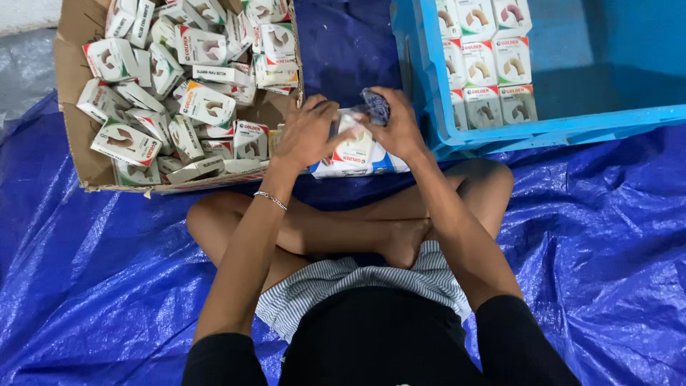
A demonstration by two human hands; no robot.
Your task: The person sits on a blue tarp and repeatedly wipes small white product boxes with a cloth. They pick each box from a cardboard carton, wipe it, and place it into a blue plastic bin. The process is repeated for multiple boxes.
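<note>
Your fingers hide much of small white-red cardboard box [355, 143]; left hand [306, 134] at 9 o'clock, right hand [397, 129] at 3, both clamped on it.

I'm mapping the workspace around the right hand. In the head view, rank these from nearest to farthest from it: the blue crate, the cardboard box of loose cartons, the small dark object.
From the right hand:
1. Small dark object, held in its fingers.
2. Blue crate, just to its right, with neat rows of cartons.
3. Cardboard box, far left, beyond the left hand.

Cardboard box [71, 86] of small cartons [207, 104], blue crate [557, 125], blue tarp [86, 286].
</note>
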